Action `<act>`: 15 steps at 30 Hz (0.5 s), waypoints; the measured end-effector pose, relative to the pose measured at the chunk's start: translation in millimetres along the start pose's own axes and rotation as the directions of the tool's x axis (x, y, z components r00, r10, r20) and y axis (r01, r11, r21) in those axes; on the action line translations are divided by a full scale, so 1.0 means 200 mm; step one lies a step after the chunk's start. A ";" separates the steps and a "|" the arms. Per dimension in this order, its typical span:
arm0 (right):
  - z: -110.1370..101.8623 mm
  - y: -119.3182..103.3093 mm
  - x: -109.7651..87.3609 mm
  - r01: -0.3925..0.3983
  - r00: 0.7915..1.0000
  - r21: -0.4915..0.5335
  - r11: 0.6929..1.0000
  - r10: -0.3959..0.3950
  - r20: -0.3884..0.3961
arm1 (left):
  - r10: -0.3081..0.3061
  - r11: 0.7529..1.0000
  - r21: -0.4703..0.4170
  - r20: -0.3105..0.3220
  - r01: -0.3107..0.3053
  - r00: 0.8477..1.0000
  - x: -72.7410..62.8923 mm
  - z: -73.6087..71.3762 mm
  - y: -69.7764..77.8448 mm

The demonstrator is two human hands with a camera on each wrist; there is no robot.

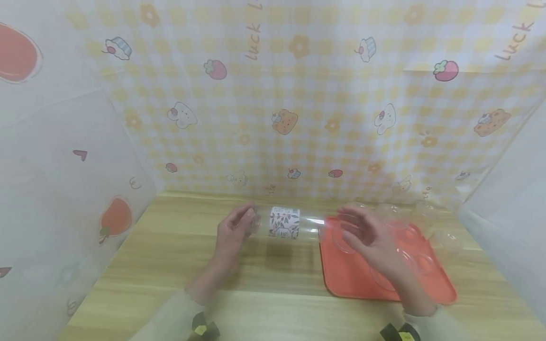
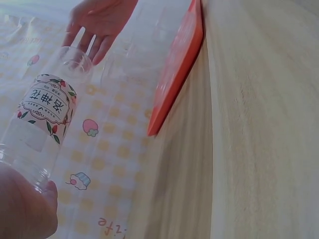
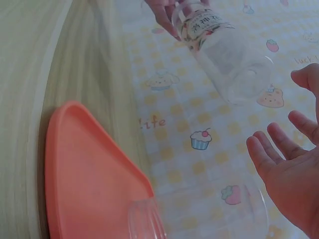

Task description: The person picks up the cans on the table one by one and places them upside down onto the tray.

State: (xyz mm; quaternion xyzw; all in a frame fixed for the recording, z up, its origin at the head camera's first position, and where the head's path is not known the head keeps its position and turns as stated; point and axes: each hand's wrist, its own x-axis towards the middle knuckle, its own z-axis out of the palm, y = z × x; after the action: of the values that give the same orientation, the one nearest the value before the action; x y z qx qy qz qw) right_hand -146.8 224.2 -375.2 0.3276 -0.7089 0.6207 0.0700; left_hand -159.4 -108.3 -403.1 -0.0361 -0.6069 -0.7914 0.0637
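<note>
A clear plastic bottle (image 1: 285, 222) with a flowered paper label lies sideways above the wooden table, and I see through its walls. My left hand (image 1: 232, 232) grips the bottle by its threaded neck end, at the left. Beyond the bottle's base end, my right hand (image 1: 375, 241) is held up with its fingers spread and nothing in it. In the right wrist view a gap shows between the right fingers (image 3: 271, 147) and the bottle's base. The left wrist view shows the label (image 2: 48, 105) with Chinese characters and red buds.
An orange-red tray (image 1: 350, 282) lies at the right of the table, below the right hand, with several clear round containers on it. More clear containers (image 1: 445, 240) stand along its back and right sides. A checked, patterned sheet (image 1: 256, 151) hangs behind the table.
</note>
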 end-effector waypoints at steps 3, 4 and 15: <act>0.02 0.01 0.01 -0.024 1.000 0.033 0.999 0.023 0.020 | -0.009 0.999 -0.032 -0.004 0.009 1.000 -0.01 0.01 0.00; 0.03 0.01 0.01 -0.031 0.999 0.043 0.999 0.030 0.023 | -0.012 0.999 -0.043 -0.005 0.012 1.000 -0.01 0.01 0.00; 0.09 0.03 0.04 -0.102 0.994 0.039 0.994 0.100 0.042 | -0.014 0.997 -0.077 0.007 0.015 1.000 -0.03 0.06 0.00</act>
State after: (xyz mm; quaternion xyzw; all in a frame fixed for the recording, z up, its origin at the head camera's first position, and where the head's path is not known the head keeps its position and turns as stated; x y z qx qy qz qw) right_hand -150.1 203.7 -379.8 0.3051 -0.7130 0.6310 0.0176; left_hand -154.2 -96.8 -401.7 -0.0369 -0.5765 -0.8145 0.0545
